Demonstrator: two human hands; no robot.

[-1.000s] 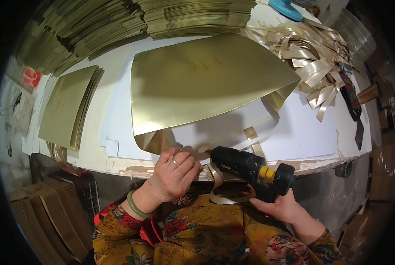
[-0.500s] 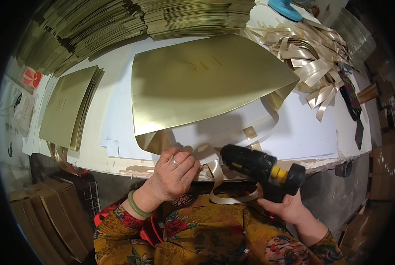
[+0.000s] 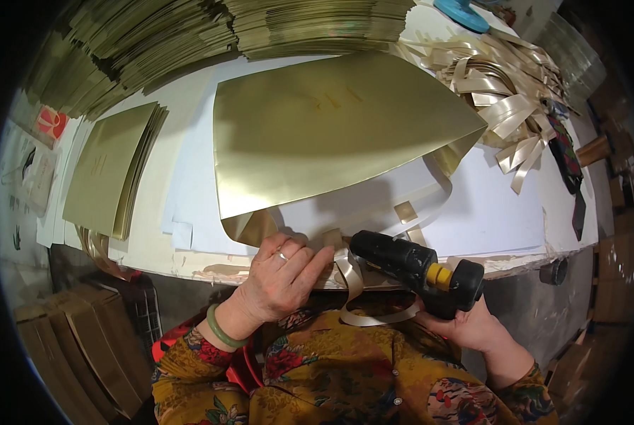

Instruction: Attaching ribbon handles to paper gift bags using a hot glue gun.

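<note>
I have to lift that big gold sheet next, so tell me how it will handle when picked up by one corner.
The gold sheet looks thin: its near corner already curls up beside the left hand, so it would probably sag and flop. It is likely light for its size. Its glossy face may be slippery and could crease easily.

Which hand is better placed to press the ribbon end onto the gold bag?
Left. The left hand already rests on the ribbon at the gold bag edge; the right hand is occupied gripping the black glue gun.
</note>
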